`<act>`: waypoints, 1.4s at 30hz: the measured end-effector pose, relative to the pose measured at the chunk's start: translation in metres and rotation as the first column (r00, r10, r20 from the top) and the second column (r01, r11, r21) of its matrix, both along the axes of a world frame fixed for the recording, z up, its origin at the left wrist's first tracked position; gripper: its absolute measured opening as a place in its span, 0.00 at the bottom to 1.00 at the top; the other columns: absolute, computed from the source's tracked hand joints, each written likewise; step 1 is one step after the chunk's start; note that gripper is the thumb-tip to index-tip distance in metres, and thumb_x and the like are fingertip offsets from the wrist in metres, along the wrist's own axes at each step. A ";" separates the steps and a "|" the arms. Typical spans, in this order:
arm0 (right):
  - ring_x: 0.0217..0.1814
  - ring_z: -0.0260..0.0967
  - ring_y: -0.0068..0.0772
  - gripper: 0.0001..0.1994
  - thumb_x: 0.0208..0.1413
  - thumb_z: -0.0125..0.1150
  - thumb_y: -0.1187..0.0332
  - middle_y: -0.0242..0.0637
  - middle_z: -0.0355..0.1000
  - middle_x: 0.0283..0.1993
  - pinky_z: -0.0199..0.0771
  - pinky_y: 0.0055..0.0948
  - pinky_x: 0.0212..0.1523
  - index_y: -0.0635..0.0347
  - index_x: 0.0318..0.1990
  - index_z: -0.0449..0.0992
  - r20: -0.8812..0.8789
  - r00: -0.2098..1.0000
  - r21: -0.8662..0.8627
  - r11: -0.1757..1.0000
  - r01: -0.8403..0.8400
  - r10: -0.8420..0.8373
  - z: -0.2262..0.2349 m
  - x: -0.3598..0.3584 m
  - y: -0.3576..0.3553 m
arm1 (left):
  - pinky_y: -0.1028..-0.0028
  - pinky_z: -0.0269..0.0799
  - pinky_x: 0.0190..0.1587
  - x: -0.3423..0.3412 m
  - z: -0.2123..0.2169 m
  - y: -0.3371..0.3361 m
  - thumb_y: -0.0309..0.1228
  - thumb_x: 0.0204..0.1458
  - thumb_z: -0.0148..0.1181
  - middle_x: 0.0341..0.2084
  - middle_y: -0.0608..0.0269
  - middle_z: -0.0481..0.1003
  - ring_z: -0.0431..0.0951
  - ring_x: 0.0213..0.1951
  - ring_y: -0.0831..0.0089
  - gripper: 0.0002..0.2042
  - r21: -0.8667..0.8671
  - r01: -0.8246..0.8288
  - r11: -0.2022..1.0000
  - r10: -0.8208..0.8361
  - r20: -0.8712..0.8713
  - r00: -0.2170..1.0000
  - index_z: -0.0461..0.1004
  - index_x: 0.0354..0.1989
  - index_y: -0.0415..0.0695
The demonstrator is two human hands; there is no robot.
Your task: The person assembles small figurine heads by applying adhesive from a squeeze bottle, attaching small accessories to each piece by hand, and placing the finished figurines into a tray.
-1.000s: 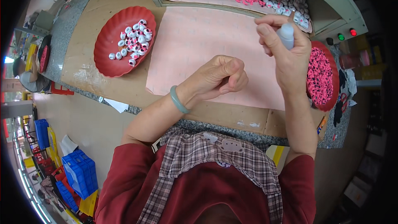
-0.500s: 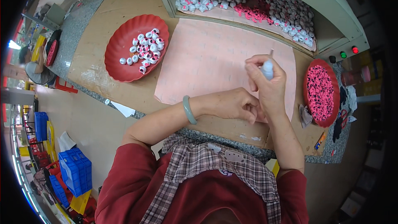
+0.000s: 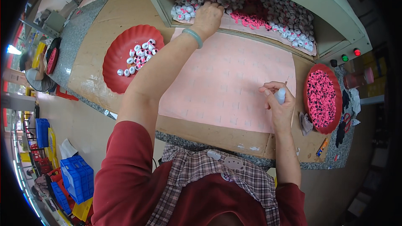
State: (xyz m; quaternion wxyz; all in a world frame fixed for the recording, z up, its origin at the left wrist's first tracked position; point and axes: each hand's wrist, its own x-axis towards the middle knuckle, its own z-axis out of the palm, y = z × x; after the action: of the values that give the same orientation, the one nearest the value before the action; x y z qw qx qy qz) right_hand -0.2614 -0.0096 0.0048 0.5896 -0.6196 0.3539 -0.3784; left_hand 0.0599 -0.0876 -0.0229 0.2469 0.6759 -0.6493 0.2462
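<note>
Right hand (image 3: 281,108) has a small bottle (image 3: 279,96) held between thumb and curled fingers over the pink sheet's (image 3: 217,86) right side, forearm pointing forward. Bottle's long axis runs roughly away from the body; a thin rod (image 3: 287,80) past the index finger points forward, slightly right. Left arm's stretched forward, left hand (image 3: 209,19) palm-down at the white pieces (image 3: 184,12) in the cabinet (image 3: 339,4), can't tell if it's gripping any.

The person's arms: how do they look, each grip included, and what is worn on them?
The left grip is ungloved, with a smooth pale green bangle at its wrist. The right grip, also ungloved, shows no bangle. Dark red sleeves end near the elbows.
</note>
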 end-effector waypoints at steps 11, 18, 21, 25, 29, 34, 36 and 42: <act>0.22 0.60 0.15 0.06 0.53 0.53 0.77 0.31 0.70 0.29 0.61 0.15 0.21 0.63 0.39 0.72 -0.040 0.999 0.100 0.995 -0.017 0.021 -0.003 -0.013 0.006 | 0.66 0.73 0.38 -0.018 0.000 0.002 0.21 0.44 0.53 0.31 0.54 0.73 0.75 0.37 0.58 0.12 0.099 0.230 0.968 -0.227 -0.039 0.973 0.71 0.39 0.42; 0.26 0.61 0.20 0.10 0.57 0.53 0.70 0.35 0.66 0.36 0.58 0.15 0.21 0.60 0.45 0.68 0.267 0.960 0.148 0.981 -0.129 0.086 -0.012 -0.025 0.010 | 0.73 0.70 0.31 -0.062 0.024 0.062 0.25 0.48 0.58 0.28 0.60 0.73 0.73 0.28 0.72 0.11 0.041 0.382 0.923 -0.263 -0.657 0.706 0.75 0.41 0.39; 0.28 0.62 0.21 0.11 0.57 0.54 0.69 0.36 0.65 0.40 0.56 0.15 0.21 0.61 0.46 0.67 0.267 0.961 0.117 0.987 -0.112 0.077 -0.014 -0.031 0.014 | 0.80 0.63 0.25 -0.096 0.034 0.110 0.28 0.52 0.58 0.27 0.63 0.73 0.66 0.22 0.82 0.10 0.034 0.487 0.873 -0.032 -0.991 0.127 0.77 0.41 0.39; 0.28 0.62 0.20 0.11 0.57 0.55 0.69 0.37 0.65 0.41 0.55 0.14 0.21 0.63 0.45 0.69 0.224 0.971 0.054 0.994 -0.094 0.080 -0.015 -0.037 0.020 | 0.86 0.54 0.23 -0.130 0.032 0.162 0.25 0.54 0.55 0.26 0.66 0.73 0.59 0.21 0.85 0.09 -0.161 0.537 0.828 0.034 -0.942 -0.334 0.76 0.41 0.38; 0.27 0.63 0.19 0.10 0.56 0.56 0.71 0.35 0.67 0.38 0.55 0.13 0.21 0.64 0.44 0.70 0.215 0.975 0.102 0.992 -0.073 0.050 -0.023 -0.039 0.024 | 0.84 0.55 0.21 -0.144 0.011 0.185 0.26 0.55 0.52 0.29 0.63 0.74 0.58 0.19 0.85 0.10 -0.232 0.485 0.843 0.087 -0.831 -0.549 0.76 0.41 0.36; 0.27 0.64 0.18 0.11 0.56 0.57 0.71 0.33 0.69 0.33 0.56 0.13 0.22 0.63 0.45 0.70 0.248 0.968 0.238 0.971 -0.035 -0.026 -0.019 -0.040 0.035 | 0.86 0.58 0.25 -0.148 0.007 0.201 0.28 0.58 0.49 0.33 0.60 0.74 0.61 0.23 0.85 0.13 -0.208 0.515 0.832 0.207 -0.744 -0.635 0.73 0.46 0.35; 0.27 0.64 0.18 0.11 0.56 0.57 0.70 0.32 0.69 0.32 0.57 0.13 0.22 0.63 0.45 0.70 0.244 0.969 0.271 0.962 -0.026 -0.043 -0.016 -0.039 0.037 | 0.85 0.63 0.30 -0.151 0.016 0.202 0.31 0.59 0.48 0.37 0.57 0.74 0.64 0.27 0.83 0.15 -0.271 0.473 0.838 0.176 -0.687 -0.705 0.70 0.50 0.34; 0.28 0.63 0.18 0.15 0.54 0.59 0.70 0.34 0.69 0.35 0.58 0.13 0.24 0.63 0.47 0.68 0.246 0.969 0.233 0.971 -0.048 -0.011 -0.016 -0.042 0.041 | 0.83 0.68 0.38 -0.155 0.015 0.209 0.32 0.60 0.47 0.44 0.50 0.73 0.70 0.34 0.81 0.18 -0.357 0.480 0.802 0.147 -0.660 -0.737 0.65 0.56 0.36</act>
State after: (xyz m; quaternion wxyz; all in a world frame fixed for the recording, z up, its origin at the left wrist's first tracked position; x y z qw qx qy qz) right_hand -0.3037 0.0312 -0.0108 0.7022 -0.4964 0.3151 -0.4014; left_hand -0.0951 0.1214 -0.0079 0.6051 0.3083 -0.2055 -0.7047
